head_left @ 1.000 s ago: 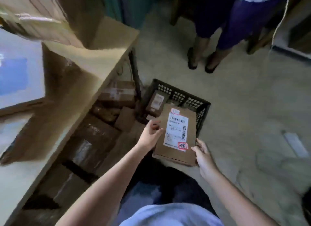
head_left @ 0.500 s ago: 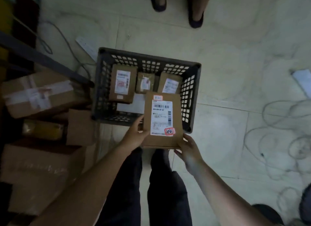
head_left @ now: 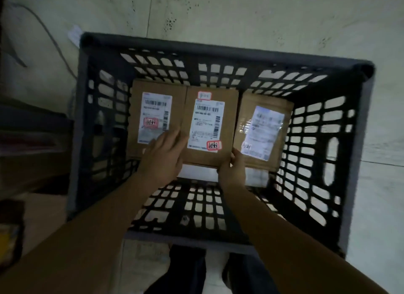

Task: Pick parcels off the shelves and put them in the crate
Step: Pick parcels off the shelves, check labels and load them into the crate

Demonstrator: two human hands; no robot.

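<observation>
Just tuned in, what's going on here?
A person leans over the black crate on the floor, placing the middle parcel inside it, between the left parcel and the right parcel. The right hand pinches its near right corner; the left hand lies with straight fingers along its left edge. Whether it already rests on the bottom is unclear.

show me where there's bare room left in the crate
Free: the crate floor between the near wall and the parcel row. Crowded: the far side, where left parcel, middle parcel and right parcel sit edge to edge.
</observation>
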